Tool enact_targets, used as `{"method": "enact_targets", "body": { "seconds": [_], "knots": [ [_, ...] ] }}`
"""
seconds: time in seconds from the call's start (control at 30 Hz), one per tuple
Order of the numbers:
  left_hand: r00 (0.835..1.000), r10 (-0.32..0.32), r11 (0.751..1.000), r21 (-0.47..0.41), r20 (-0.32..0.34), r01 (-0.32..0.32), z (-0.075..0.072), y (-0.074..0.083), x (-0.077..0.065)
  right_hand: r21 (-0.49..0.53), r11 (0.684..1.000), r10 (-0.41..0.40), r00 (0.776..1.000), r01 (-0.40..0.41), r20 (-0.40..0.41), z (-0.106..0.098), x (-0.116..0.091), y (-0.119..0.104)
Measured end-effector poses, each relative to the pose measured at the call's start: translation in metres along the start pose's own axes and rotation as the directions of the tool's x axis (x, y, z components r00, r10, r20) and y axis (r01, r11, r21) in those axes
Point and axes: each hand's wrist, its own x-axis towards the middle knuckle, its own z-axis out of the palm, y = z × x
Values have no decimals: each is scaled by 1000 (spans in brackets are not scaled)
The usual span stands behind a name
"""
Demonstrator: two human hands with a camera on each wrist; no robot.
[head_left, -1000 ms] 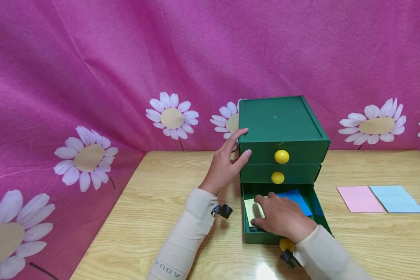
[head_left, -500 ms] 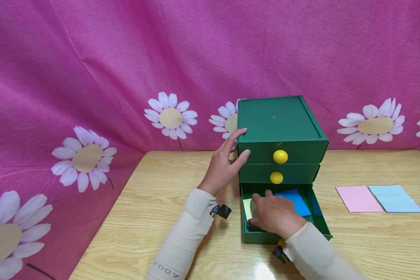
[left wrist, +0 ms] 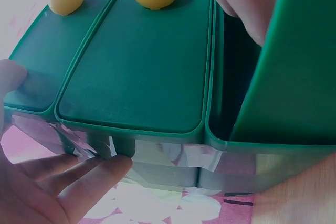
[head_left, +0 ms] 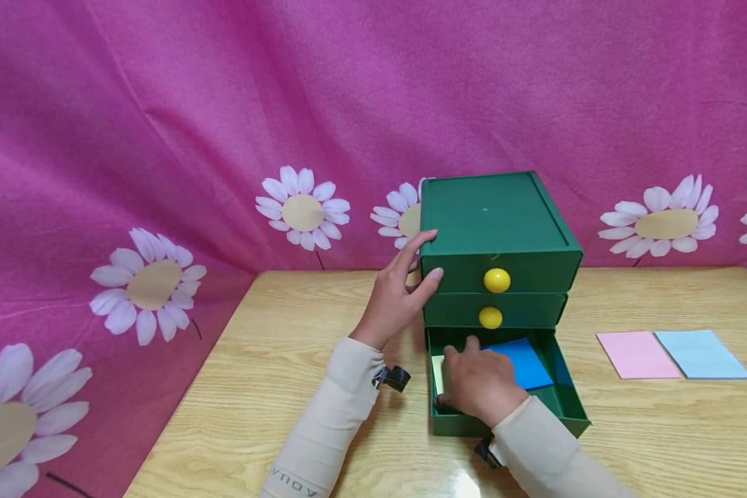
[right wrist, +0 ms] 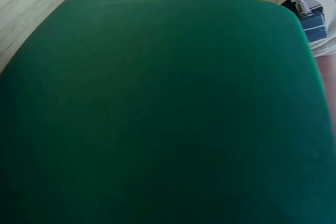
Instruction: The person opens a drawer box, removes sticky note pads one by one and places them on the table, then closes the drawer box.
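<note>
My left hand (head_left: 391, 301) steadies the left side of a green drawer cabinet (head_left: 492, 214); its fingers (left wrist: 86, 187) lie extended along the side wall, thumb at the front. The bottom drawer (head_left: 575, 401) is pulled out. Inside it, my right hand (head_left: 482, 384) reaches over a pale yellow paper pad (head_left: 438, 373), of which a left strip shows. Thumb and fingertips lie spread across that pad; I cannot tell whether they pinch it. A blue paper square (head_left: 528, 366) lies beside it, partly under the hand. The right wrist view is mostly filled by the green drawer (right wrist: 157, 103).
Two yellow knobs (head_left: 496, 280) mark the closed upper drawers. On the wooden table (head_left: 299, 311), a pink paper square (head_left: 638, 355) and a light blue one (head_left: 703, 355) lie side by side right of the cabinet. A pink daisy-print cloth (head_left: 348, 104) hangs behind.
My right hand has slid left within the drawer, covering more of the yellow pad and uncovering more of the blue square. My left hand keeps its place on the cabinet.
</note>
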Motion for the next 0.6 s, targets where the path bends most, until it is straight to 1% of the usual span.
{"method": "enact_targets", "body": {
  "seconds": [0.23,0.6],
  "knots": [
    [1000,17,1000,-4,-13,-17,0,-1,1,0,1000,-13,999,13,-50,3,0,0],
    [1000,8,1000,-2,-13,-8,1,0,0,-2,999,-33,998,33,-61,5,0,1]
  ]
}}
